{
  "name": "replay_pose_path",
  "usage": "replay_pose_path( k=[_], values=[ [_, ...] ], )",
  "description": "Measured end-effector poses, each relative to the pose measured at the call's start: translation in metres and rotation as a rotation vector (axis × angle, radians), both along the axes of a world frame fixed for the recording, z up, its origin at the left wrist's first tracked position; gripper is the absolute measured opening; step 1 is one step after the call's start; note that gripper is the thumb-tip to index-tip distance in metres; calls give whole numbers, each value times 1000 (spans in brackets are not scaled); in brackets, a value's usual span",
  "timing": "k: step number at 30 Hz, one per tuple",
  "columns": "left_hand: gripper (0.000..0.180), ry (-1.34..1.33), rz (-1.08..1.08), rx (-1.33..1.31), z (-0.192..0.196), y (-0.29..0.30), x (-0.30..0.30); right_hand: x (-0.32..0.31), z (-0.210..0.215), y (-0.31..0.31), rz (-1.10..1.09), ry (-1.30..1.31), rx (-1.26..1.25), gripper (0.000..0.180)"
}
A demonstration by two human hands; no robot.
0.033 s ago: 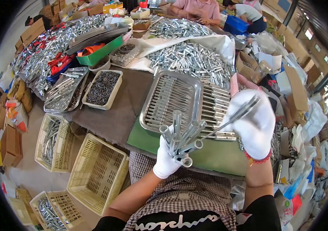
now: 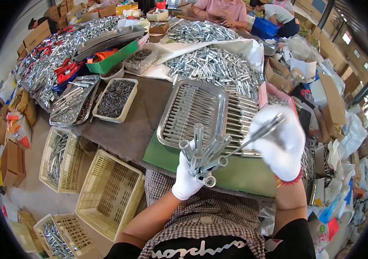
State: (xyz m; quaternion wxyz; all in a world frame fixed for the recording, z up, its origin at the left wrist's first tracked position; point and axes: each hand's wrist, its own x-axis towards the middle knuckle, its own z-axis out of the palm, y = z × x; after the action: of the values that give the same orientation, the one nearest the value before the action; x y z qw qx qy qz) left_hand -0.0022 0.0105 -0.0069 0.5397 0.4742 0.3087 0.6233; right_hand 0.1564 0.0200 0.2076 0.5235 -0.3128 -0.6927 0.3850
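My left hand (image 2: 185, 181), in a white glove, is closed around a bundle of several shiny metal tubes (image 2: 198, 149), their open ends fanned upward. My right hand (image 2: 279, 149), also gloved and smeared by motion, grips a thin metal rod (image 2: 248, 141) with a thicker split-looking end (image 2: 274, 124). The rod's thin tip points at the tubes; whether it touches one I cannot tell. Just beyond both hands, a metal tray (image 2: 163, 129) holds rows of thin rods with thick ends. More rods with sleeves (image 2: 246, 110) lie in a row beside the tray, partly behind my right hand.
A green mat (image 2: 253, 172) covers the near table edge. A heap of metal sleeves (image 2: 218, 64) lies behind the tray. To the left are a bin of dark screws (image 2: 116, 98) and a scoop-shaped tray (image 2: 74, 101). Plastic crates (image 2: 106, 190) stand below. Other people (image 2: 223, 13) are across the table.
My right hand has shifted slightly left with the rod, whose tip stays near the tubes. The left hand and its bundle have not moved.
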Motion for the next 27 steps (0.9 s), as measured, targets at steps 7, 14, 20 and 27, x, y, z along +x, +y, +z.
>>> replay_pose_path(
  k=[7, 14, 20, 27],
  values=[
    [68, 326, 171, 220, 18, 0, 2, -4, -29, 1, -74, -388, 191, 33],
    [75, 205, 73, 99, 15, -6, -2, -1, -21, -3, -122, -590, 427, 34],
    [82, 286, 92, 166, 12, -5, -5, 0, -21, -3, -122, -535, 365, 34],
    [89, 341, 96, 187, 15, -7, -8, 4, -17, 3, 149, -560, 210, 30]
  ],
)
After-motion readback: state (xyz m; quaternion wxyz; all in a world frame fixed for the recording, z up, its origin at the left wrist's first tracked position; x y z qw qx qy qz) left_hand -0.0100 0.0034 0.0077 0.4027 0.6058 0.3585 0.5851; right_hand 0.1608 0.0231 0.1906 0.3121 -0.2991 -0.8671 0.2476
